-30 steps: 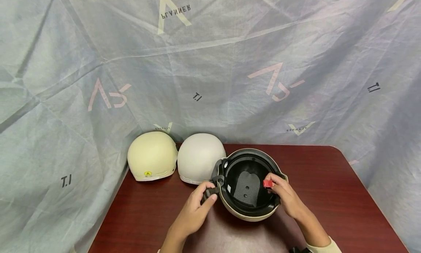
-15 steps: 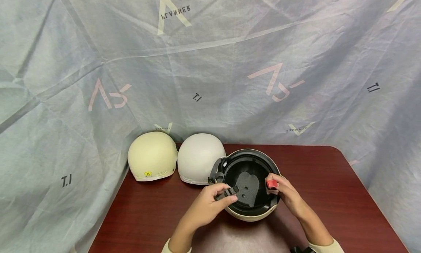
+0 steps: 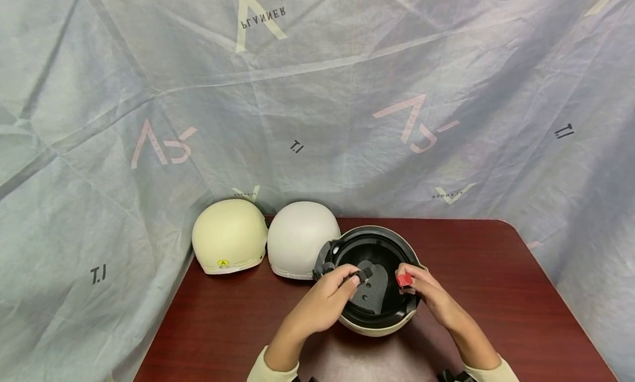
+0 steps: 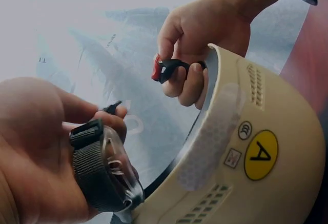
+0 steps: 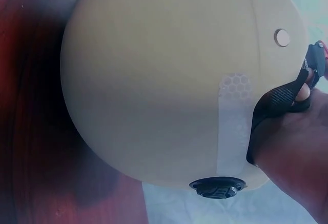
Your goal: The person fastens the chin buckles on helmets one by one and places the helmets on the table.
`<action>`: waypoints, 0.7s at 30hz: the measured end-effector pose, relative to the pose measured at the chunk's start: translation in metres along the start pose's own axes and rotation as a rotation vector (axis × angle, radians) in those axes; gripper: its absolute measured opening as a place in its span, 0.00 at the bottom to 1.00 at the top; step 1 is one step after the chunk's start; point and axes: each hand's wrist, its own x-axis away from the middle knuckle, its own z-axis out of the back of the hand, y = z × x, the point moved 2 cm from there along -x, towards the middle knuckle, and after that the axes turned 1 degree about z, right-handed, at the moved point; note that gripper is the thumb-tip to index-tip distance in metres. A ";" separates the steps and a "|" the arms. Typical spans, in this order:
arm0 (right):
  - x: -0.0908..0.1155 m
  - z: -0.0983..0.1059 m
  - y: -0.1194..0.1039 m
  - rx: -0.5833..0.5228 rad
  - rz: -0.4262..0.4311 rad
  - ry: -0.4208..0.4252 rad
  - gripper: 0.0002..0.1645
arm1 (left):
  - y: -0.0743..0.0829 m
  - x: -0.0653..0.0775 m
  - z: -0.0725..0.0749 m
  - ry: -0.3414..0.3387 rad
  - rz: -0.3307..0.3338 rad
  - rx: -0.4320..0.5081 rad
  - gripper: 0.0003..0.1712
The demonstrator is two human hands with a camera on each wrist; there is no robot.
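Observation:
A cream helmet (image 3: 378,332) lies upside down on the table, its black padded inside facing up. My left hand (image 3: 323,302) pinches a black buckle tongue (image 3: 366,274) on the chin strap, over the helmet's left side. In the left wrist view the webbing strap (image 4: 95,167) runs down from that hand to the helmet's rim. My right hand (image 3: 434,294) grips the red-and-black buckle socket (image 3: 404,280) at the right rim. The two buckle halves are apart, facing each other across the opening. A yellow "A" sticker (image 4: 261,155) shows on the shell.
A pale yellow helmet (image 3: 229,236) and a white helmet (image 3: 303,238) stand dome up at the back left of the dark red table (image 3: 476,272). The white one is right beside the upturned helmet. A grey printed cloth (image 3: 317,106) hangs behind.
My left hand has moved right and a little up with the buckle tongue, from the left rim to over the opening. The right hand has barely moved, still gripping the red buckle socket.

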 end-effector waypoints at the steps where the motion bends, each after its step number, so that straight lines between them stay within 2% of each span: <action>1: 0.000 0.000 0.000 0.010 -0.008 0.001 0.12 | 0.000 -0.001 -0.001 -0.012 -0.009 0.002 0.14; 5: 0.000 -0.002 -0.001 0.028 -0.008 -0.002 0.12 | 0.001 -0.007 -0.004 -0.091 -0.029 0.055 0.18; 9: -0.002 -0.004 -0.004 0.030 0.033 -0.003 0.12 | 0.002 -0.011 -0.009 -0.156 -0.017 0.127 0.20; 14: -0.002 -0.007 -0.006 0.030 0.033 -0.010 0.12 | 0.002 -0.014 -0.018 -0.179 -0.014 0.143 0.22; 21: -0.001 -0.010 -0.007 0.027 0.069 -0.012 0.12 | 0.004 -0.015 -0.025 -0.179 0.002 0.122 0.19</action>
